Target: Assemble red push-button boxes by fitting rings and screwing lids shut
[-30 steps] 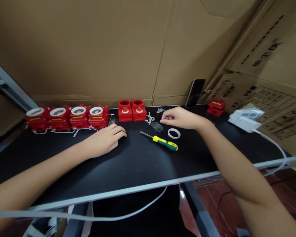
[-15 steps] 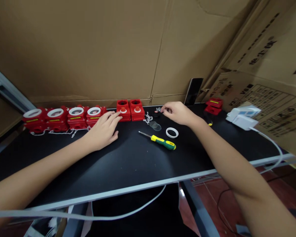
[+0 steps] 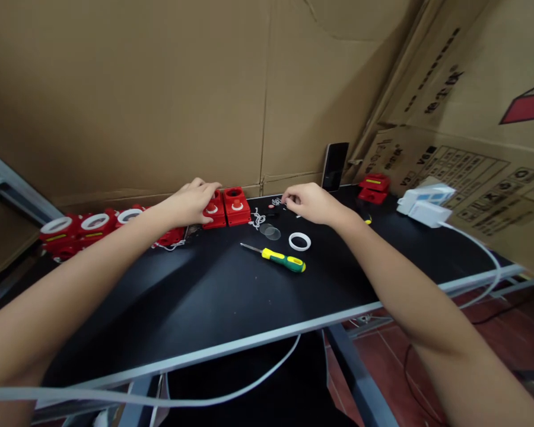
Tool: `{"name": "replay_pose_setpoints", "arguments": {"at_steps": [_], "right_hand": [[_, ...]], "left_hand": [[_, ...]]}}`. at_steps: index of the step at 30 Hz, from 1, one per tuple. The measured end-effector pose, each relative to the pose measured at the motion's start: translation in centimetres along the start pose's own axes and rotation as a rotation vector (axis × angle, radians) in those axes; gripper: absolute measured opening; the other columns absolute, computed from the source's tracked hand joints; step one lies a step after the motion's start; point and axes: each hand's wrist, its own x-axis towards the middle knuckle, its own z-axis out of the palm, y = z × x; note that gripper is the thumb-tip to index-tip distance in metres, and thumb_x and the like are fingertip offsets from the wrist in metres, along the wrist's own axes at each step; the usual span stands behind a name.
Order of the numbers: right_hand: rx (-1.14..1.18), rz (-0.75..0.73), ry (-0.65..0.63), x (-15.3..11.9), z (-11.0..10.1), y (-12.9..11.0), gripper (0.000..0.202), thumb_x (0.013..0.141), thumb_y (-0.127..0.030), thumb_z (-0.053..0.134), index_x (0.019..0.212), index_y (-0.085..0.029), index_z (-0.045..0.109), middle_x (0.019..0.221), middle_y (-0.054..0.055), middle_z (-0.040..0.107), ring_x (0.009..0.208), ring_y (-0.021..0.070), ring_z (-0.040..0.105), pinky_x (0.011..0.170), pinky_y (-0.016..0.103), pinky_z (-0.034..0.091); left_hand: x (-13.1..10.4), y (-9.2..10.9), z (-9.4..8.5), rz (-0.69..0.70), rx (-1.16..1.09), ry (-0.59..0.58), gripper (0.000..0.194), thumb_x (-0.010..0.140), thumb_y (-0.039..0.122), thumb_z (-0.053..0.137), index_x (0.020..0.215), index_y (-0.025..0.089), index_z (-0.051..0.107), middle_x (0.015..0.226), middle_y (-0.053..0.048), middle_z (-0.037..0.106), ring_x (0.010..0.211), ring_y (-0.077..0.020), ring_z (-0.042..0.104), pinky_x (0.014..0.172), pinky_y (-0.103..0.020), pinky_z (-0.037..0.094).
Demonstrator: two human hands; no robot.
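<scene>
My left hand [image 3: 189, 204] is at the left of two red square housings, its fingers arched over the top of one red housing [image 3: 212, 217] and its thumb apart at the near side. A second red housing [image 3: 237, 207] with a white ring stands beside it. My right hand [image 3: 309, 201] is curled with thumb and forefinger together, above small loose parts [image 3: 276, 203]; what the fingertips hold, if anything, is hidden. Nearby lie white cords [image 3: 257, 220], clear round discs [image 3: 272, 233], a white ring [image 3: 299, 241] and a green-yellow screwdriver [image 3: 285, 260].
Several red units with white rings [image 3: 95, 222] stand at the left, partly behind my left forearm. A phone [image 3: 335, 166] leans on the cardboard at the back. Red parts [image 3: 374, 188] and a white adapter with a cable [image 3: 427, 204] are at the right of the black table [image 3: 213, 308].
My left hand has moved up and over the left red housing. My right hand stays curled by the small parts. The view has shifted slightly.
</scene>
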Motion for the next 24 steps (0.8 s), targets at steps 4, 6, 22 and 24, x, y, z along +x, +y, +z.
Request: {"name": "replay_pose_setpoints", "arguments": {"at_steps": [4,6,22,24], "right_hand": [[0.006,0.009,-0.009,0.0,-0.1,-0.2,0.026,0.098,-0.014,0.064,0.105,-0.018,0.089,0.091,0.007,0.085,0.076,0.0196,0.07,0.073,0.032,0.047],[0.005,0.011,-0.012,0.0,-0.2,-0.2,0.026,0.098,-0.014,0.064,0.104,-0.018,0.089,0.091,0.007,0.085,0.076,0.0195,0.07,0.073,0.031,0.047],[-0.008,0.041,-0.058,-0.2,-0.3,-0.5,0.024,0.1,-0.015,0.065,0.101,-0.018,0.089,0.093,0.008,0.086,0.078,0.0201,0.072,0.074,0.032,0.048],[-0.01,0.042,-0.059,-0.2,-0.3,-0.5,0.024,0.101,-0.016,0.065,0.101,-0.018,0.089,0.094,0.009,0.086,0.079,0.0205,0.072,0.074,0.032,0.048]], "left_hand": [[-0.2,0.2,0.4,-0.019,-0.001,-0.041,0.088,0.089,0.038,0.081,0.168,0.012,0.051,0.14,-0.023,0.075,0.138,-0.0435,0.066,0.111,-0.048,0.06],[-0.3,0.3,0.2,-0.026,-0.012,-0.05,0.084,0.089,0.036,0.08,0.165,0.011,0.055,0.134,-0.021,0.075,0.134,-0.0409,0.069,0.109,-0.045,0.062],[-1.3,2.0,-0.4,-0.068,-0.037,-0.116,0.092,0.086,0.034,0.075,0.171,0.011,0.05,0.146,-0.026,0.067,0.149,-0.0484,0.055,0.124,-0.061,0.051],[-1.7,2.5,-0.5,-0.077,-0.023,-0.125,0.093,0.086,0.034,0.074,0.172,0.01,0.049,0.149,-0.028,0.065,0.15,-0.05,0.053,0.127,-0.066,0.046]]}}
